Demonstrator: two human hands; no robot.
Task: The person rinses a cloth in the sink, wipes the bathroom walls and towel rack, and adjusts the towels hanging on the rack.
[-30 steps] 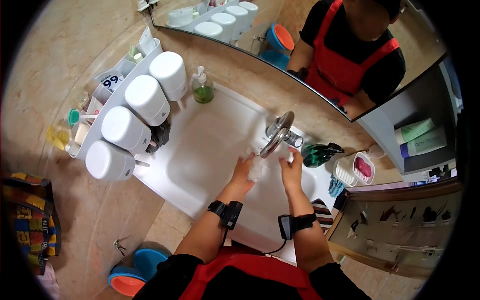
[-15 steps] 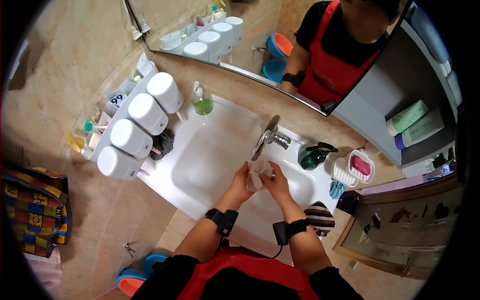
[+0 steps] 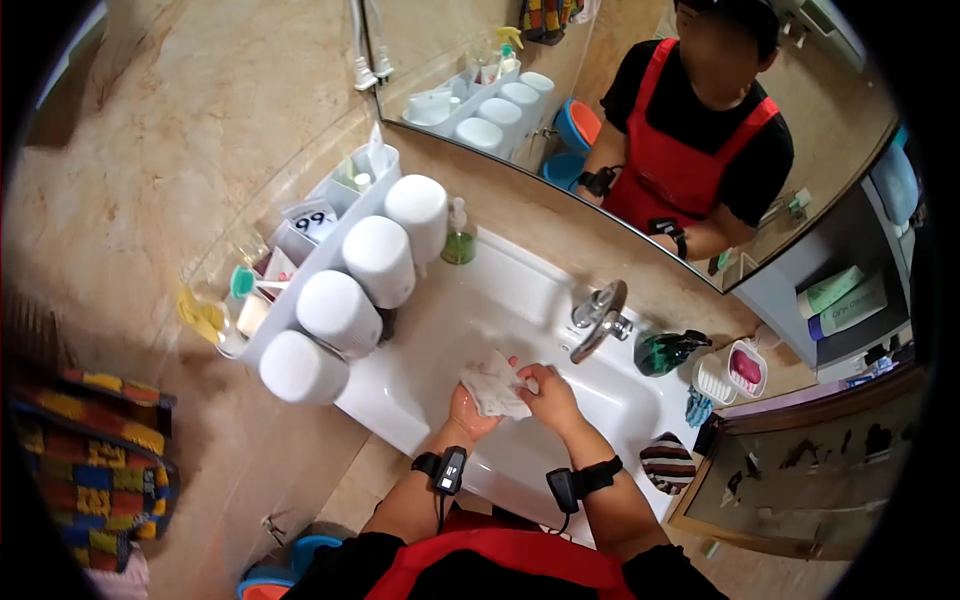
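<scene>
Over the white sink (image 3: 430, 330), a wet-looking white cloth (image 3: 495, 388) is spread across the palm of my left hand (image 3: 468, 416), which faces up beneath it. My right hand (image 3: 551, 396) pinches the cloth's right edge between thumb and fingers. Some of the left fingers are hidden under the fabric. Behind my hands and to the right stands the metal faucet (image 3: 600, 325), apart from both of them. Each wrist wears a black strap with a small device.
Several white cups (image 3: 338, 312) hang under a wall rack at left. A green soap bottle (image 3: 458, 240) stands at the sink's back corner. Right of the faucet are a dark green bottle (image 3: 665, 352), a soap dish (image 3: 714, 378) and a striped cloth (image 3: 667, 463). A mirror (image 3: 560, 60) spans the back.
My hands have moved from under the faucet toward the left and nearer me. The cloth, bunched between both hands before, now lies opened out on my left palm. The whole view has shifted.
</scene>
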